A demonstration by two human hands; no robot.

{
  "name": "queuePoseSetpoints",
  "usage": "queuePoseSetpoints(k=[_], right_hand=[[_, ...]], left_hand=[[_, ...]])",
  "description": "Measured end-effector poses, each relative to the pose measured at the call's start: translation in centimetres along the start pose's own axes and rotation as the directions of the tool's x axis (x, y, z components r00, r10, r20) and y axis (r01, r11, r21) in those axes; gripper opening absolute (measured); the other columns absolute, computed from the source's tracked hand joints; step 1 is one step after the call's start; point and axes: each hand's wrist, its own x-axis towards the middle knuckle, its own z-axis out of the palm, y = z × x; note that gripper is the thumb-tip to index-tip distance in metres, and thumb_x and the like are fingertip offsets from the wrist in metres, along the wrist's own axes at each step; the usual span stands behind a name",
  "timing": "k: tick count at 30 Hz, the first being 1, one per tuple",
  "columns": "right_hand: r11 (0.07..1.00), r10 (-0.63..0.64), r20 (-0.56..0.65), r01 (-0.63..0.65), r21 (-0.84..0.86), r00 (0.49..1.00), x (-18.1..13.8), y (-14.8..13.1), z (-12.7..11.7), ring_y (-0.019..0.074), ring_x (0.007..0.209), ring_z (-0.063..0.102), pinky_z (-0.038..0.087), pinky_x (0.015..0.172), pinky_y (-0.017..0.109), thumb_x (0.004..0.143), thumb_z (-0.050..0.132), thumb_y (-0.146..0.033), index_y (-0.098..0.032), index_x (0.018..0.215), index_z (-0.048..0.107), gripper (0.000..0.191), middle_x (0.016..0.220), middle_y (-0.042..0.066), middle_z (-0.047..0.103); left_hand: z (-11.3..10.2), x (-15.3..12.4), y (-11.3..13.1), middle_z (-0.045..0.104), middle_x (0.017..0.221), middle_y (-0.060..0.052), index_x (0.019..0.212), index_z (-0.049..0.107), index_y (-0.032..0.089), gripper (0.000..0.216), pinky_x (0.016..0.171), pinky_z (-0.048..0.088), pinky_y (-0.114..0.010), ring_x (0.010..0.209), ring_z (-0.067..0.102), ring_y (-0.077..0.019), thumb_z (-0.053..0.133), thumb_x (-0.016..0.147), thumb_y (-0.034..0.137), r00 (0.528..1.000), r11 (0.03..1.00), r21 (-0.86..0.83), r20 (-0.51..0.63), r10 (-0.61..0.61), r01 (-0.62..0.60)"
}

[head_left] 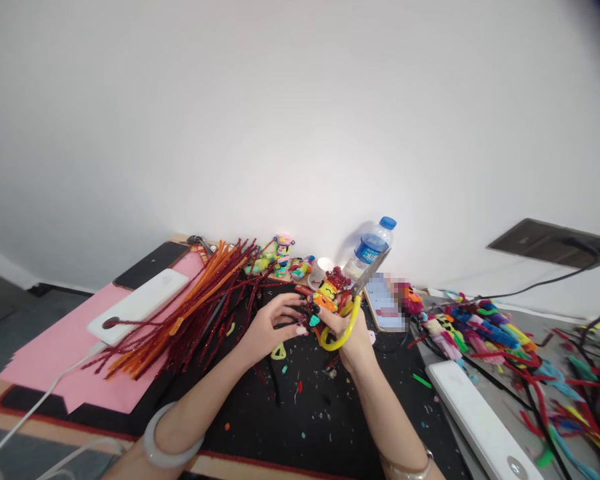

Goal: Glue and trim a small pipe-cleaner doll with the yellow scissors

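Observation:
A small figure made of pipe cleaners, with dark red tinsel on top, a yellow face and an orange body, is held in my right hand. That same hand also carries scissors with yellow handles, their blades pointing up and away to the right. My left hand is at the figure's left side, fingers curved and the thumb apart from them. Its fingertips are beside dark red tinsel strands; whether they touch is unclear. Under both hands lies a black mat with scattered scraps.
Red and orange pipe cleaners lie left on pink paper, near a white power bank. Behind are finished figures, a paper cup, a water bottle and a phone. More figures and a white device lie right.

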Motion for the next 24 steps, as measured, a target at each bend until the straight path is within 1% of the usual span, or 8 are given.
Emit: queuePoseSetpoints(k=[2,4,6,7,11,15,20,24], right_hand=[[1.000,-0.001,-0.030,0.001,-0.014,1.000,0.2,-0.2,-0.3,0.0152,0.064,0.062,0.051,0.062,0.028,0.059,0.077,-0.027,-0.020,0.082,0.054,0.033,0.076,0.000,0.065],[1.000,0.005,-0.046,-0.006,-0.020,0.999,0.4,-0.3,-0.6,0.0139,0.060,0.061,0.051,0.057,0.026,0.057,0.078,-0.026,-0.021,0.081,0.053,0.035,0.075,0.000,0.065],[1.000,0.020,-0.051,-0.020,-0.005,0.998,0.5,-0.3,-0.8,0.0121,0.055,0.058,0.050,0.053,0.024,0.056,0.080,-0.026,-0.021,0.079,0.053,0.035,0.072,-0.001,0.064],[1.000,0.026,-0.045,-0.025,0.011,0.999,0.5,-0.2,-0.8,0.0112,0.052,0.057,0.049,0.051,0.024,0.057,0.080,-0.025,-0.021,0.078,0.053,0.034,0.069,-0.002,0.063],[0.991,0.038,0.019,-0.040,0.124,0.999,0.8,-0.1,-1.1,0.0111,0.049,0.056,0.047,0.046,0.024,0.059,0.079,-0.025,-0.022,0.083,0.057,0.033,0.069,-0.002,0.063],[0.970,0.040,0.053,-0.051,0.236,0.998,1.1,0.0,-1.3,0.0155,0.069,0.064,0.053,0.060,0.027,0.059,0.078,-0.025,-0.024,0.091,0.058,0.038,0.084,0.000,0.067],[0.973,0.050,0.107,-0.073,0.219,0.993,1.2,0.0,-1.6,0.0176,0.072,0.064,0.053,0.065,0.033,0.060,0.078,-0.027,-0.024,0.094,0.057,0.040,0.087,0.002,0.067],[0.981,0.044,0.090,-0.060,0.186,0.995,1.2,-0.2,-1.8,0.0168,0.074,0.064,0.053,0.064,0.030,0.060,0.078,-0.025,-0.024,0.092,0.057,0.039,0.090,0.001,0.067]], left_hand=[[-0.4,0.2,0.1,0.064,0.106,-0.008,0.099,0.061,0.020,0.033,0.085,0.048,-0.034,0.093,0.061,-0.0185,0.072,0.068,0.022,0.990,0.996,-0.033,-0.119,0.073,-0.077],[-0.7,0.3,0.0,0.064,0.096,-0.006,0.080,0.063,0.017,0.013,0.083,0.046,-0.030,0.089,0.060,-0.0166,0.070,0.070,0.023,0.963,0.992,-0.046,-0.249,0.106,-0.121],[-1.0,0.4,-0.1,0.062,0.083,-0.002,0.068,0.060,0.016,0.013,0.076,0.045,-0.026,0.079,0.057,-0.0133,0.068,0.072,0.026,0.939,0.991,-0.065,-0.332,0.092,-0.120],[-1.1,0.4,-0.1,0.060,0.078,-0.001,0.067,0.059,0.016,0.016,0.073,0.044,-0.025,0.074,0.055,-0.0120,0.066,0.074,0.027,0.935,0.990,-0.082,-0.345,0.078,-0.113],[-1.2,0.4,0.1,0.053,0.065,0.002,0.064,0.054,0.016,0.024,0.065,0.039,-0.023,0.064,0.048,-0.0103,0.056,0.082,0.031,0.961,0.978,-0.182,-0.274,0.045,-0.098],[-1.2,0.3,0.3,0.047,0.055,0.002,0.055,0.048,0.016,0.035,0.061,0.035,-0.023,0.057,0.043,-0.0103,0.050,0.086,0.034,0.973,0.987,-0.154,-0.231,0.008,-0.044],[-1.3,0.2,0.2,0.044,0.048,0.002,0.050,0.045,0.016,0.043,0.058,0.034,-0.024,0.052,0.041,-0.0104,0.047,0.087,0.037,0.978,0.994,-0.104,-0.206,-0.034,0.013],[-1.2,0.3,0.2,0.047,0.050,0.002,0.051,0.042,0.017,0.046,0.054,0.034,-0.024,0.049,0.042,-0.0098,0.041,0.088,0.043,0.978,0.996,-0.067,-0.200,-0.064,0.052]])
